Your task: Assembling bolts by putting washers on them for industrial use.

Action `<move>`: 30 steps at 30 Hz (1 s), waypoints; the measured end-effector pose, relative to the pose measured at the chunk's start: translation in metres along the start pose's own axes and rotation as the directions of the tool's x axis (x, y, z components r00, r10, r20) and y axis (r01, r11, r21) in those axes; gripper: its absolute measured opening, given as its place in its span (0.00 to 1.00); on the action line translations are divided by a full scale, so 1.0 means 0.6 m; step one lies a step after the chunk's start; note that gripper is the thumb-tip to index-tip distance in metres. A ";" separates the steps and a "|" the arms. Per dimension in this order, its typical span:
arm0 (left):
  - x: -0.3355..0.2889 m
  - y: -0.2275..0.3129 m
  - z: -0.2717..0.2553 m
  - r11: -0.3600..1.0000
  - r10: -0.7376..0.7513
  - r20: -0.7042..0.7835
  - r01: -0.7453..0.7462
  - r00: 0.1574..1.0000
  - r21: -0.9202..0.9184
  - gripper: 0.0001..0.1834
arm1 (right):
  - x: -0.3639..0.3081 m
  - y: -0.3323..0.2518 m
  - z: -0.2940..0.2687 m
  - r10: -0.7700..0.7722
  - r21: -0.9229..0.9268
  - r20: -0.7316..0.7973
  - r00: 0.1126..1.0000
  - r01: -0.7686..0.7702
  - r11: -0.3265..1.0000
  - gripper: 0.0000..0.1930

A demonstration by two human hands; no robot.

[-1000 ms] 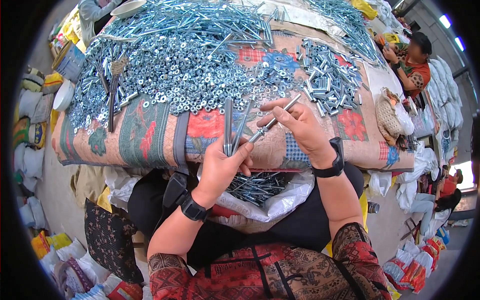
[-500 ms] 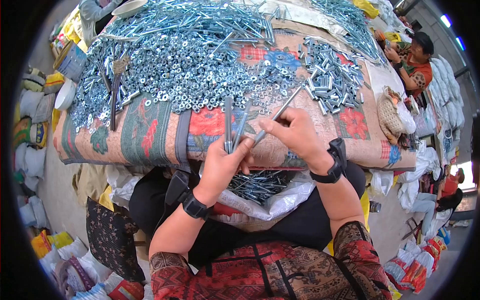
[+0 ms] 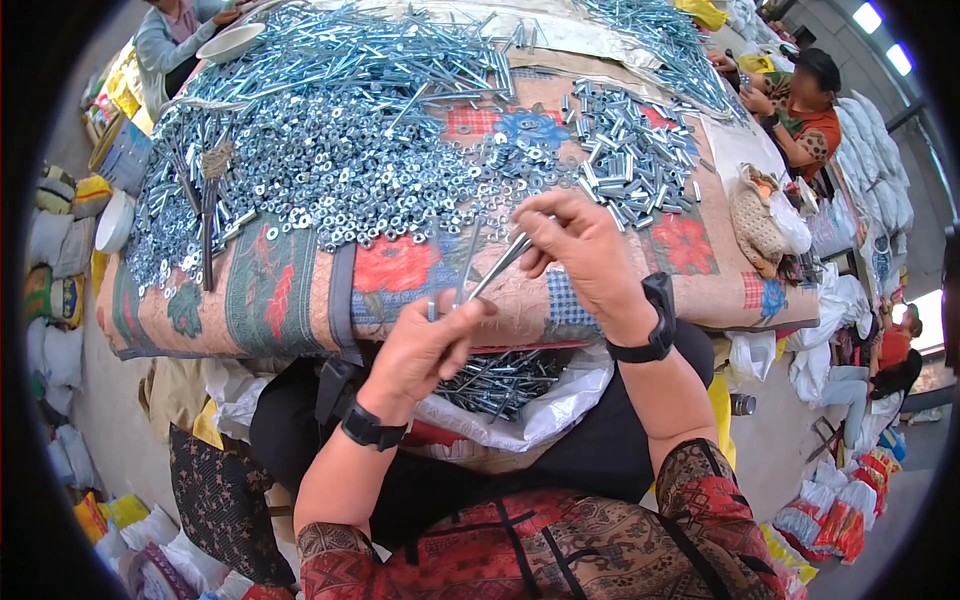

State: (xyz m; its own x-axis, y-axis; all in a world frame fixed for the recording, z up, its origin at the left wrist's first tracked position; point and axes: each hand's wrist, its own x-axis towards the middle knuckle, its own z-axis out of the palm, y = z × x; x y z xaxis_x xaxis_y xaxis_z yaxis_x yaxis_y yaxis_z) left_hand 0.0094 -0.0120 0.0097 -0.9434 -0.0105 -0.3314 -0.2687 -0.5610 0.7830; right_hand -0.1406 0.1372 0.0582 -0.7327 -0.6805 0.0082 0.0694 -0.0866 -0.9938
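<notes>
My left hand (image 3: 422, 355) is closed round a few slim metal bolts (image 3: 466, 262) whose ends stick up past the thumb. My right hand (image 3: 582, 243) pinches the upper end of another metal bolt (image 3: 499, 268), which slants down to the left hand's fingertips. Both hands are above the near edge of the cloth-covered table (image 3: 520, 320). Beyond them spreads a heap of nuts (image 3: 350, 170), with washers (image 3: 520, 165) at its right side. Short metal sleeves (image 3: 630, 150) are piled farther right. Below the hands, an open white sack (image 3: 560, 415) holds many dark bolts (image 3: 500, 382).
Long bolts (image 3: 380, 50) cover the far part of the table. A dark brush-like tool (image 3: 210, 200) rests upright among the nuts at left. A woven bag (image 3: 755, 225) lies at the right edge. One person (image 3: 805, 115) works at the right, another (image 3: 180, 35) at the far left.
The right hand's bolt pointed up and away to the right; now its upper end is between the right fingers and it slants down-left. The left hand is lower and farther left in view.
</notes>
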 end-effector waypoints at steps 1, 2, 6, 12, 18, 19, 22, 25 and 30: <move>0.002 0.000 -0.005 0.997 0.040 0.034 -0.037 0.999 -0.070 0.20 | -0.010 -0.013 0.002 -0.087 -0.024 -0.083 0.993 0.086 0.996 0.08; 0.004 -0.001 -0.010 0.987 0.086 0.057 -0.077 0.995 -0.142 0.22 | -0.020 -0.017 0.006 -0.089 -0.029 -0.080 0.993 0.087 0.996 0.08; 0.010 -0.009 -0.009 0.965 0.066 0.110 -0.035 0.992 -0.261 0.24 | -0.061 -0.006 0.022 -0.644 -0.557 0.230 0.730 0.641 0.528 0.08; 0.019 -0.017 0.017 0.851 -0.107 -0.173 0.000 0.979 -0.525 0.21 | -0.060 0.036 0.070 -0.606 -0.502 0.677 0.417 0.864 0.033 0.11; 0.007 -0.008 0.007 0.901 0.101 -0.164 -0.160 0.981 -0.404 0.19 | 0.023 0.022 -0.035 -0.679 -0.896 0.130 0.723 0.378 0.232 0.14; 0.008 -0.005 0.005 0.921 0.099 -0.098 -0.129 0.990 -0.368 0.19 | 0.064 0.036 -0.086 -0.688 -0.984 0.038 0.724 0.146 0.100 0.14; 0.006 -0.001 0.007 0.934 0.015 -0.079 -0.042 0.997 -0.355 0.18 | 0.107 0.078 -0.154 -0.587 -0.977 -0.086 0.805 -0.184 -0.109 0.13; 0.005 -0.002 0.015 0.961 -0.021 -0.141 -0.018 0.990 -0.275 0.20 | 0.107 0.086 -0.173 -0.473 -0.953 -0.035 0.880 -0.172 -0.250 0.11; -0.004 0.002 0.011 0.997 0.002 -0.112 -0.011 0.994 -0.079 0.20 | 0.075 0.044 -0.142 -0.199 -0.894 -0.087 0.976 0.011 0.449 0.12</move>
State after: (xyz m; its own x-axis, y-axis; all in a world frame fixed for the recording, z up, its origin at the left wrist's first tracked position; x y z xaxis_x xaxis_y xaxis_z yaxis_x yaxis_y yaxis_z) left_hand 0.0101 -0.0074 0.0149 -0.9162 -0.1042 -0.3870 -0.2426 -0.6244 0.7425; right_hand -0.2293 0.1665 0.0231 -0.7881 -0.5836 0.1957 -0.5822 0.6036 -0.5447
